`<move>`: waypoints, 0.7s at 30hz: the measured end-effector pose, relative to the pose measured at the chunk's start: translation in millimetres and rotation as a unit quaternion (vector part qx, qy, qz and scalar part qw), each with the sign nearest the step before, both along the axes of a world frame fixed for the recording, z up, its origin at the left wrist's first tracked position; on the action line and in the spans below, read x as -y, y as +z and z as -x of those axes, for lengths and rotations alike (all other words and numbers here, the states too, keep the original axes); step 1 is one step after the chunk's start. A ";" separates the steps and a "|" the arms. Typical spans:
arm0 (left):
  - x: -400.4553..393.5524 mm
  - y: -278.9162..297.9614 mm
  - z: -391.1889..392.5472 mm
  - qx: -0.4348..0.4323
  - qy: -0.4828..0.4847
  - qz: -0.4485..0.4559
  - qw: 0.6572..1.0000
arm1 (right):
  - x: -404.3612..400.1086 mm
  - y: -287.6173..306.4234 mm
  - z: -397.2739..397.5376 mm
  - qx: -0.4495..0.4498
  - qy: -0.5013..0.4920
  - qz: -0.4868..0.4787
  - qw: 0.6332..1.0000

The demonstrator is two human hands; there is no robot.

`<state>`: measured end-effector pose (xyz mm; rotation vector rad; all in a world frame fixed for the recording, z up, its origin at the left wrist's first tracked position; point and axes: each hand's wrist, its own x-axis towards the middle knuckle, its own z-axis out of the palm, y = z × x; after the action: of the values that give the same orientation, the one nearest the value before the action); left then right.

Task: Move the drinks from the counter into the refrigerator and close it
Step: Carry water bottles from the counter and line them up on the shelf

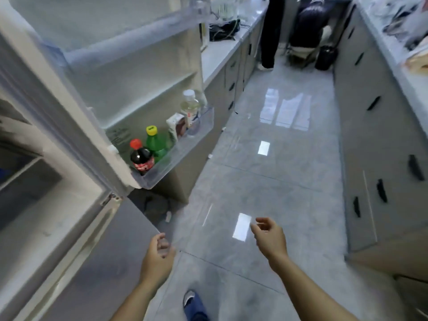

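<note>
The refrigerator door (129, 72) stands wide open at the left. Its lowest door shelf (185, 149) holds a dark cola bottle (140, 158) with a red cap, a green bottle (156, 142) with a yellow cap, a small carton (177, 127) and a clear bottle (190, 107) with a white cap. My left hand (158, 253) hangs low near the corner of the lower refrigerator door, fingers loosely curled, holding nothing. Over the floor to the right, my right hand (268, 237) is also loosely curled and holds nothing.
The refrigerator's inside (27, 181) opens at the left. A counter (222, 52) with cables and dark gear runs behind the door. Drawers (375, 135) line the right side. A person stands and another crouches at the aisle's far end (308, 35). Glossy tiled floor lies between.
</note>
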<state>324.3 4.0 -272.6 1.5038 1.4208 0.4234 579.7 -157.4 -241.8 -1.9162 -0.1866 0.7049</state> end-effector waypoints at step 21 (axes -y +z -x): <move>-42.5 -79.2 -124.6 -0.189 -0.177 0.224 0.940 | 174.8 -94.4 -27.8 -0.234 -0.208 0.229 0.922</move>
<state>448.9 46.4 -351.8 1.4567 1.3721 -0.4106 607.6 -332.2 -336.1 -2.0546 0.7258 0.9422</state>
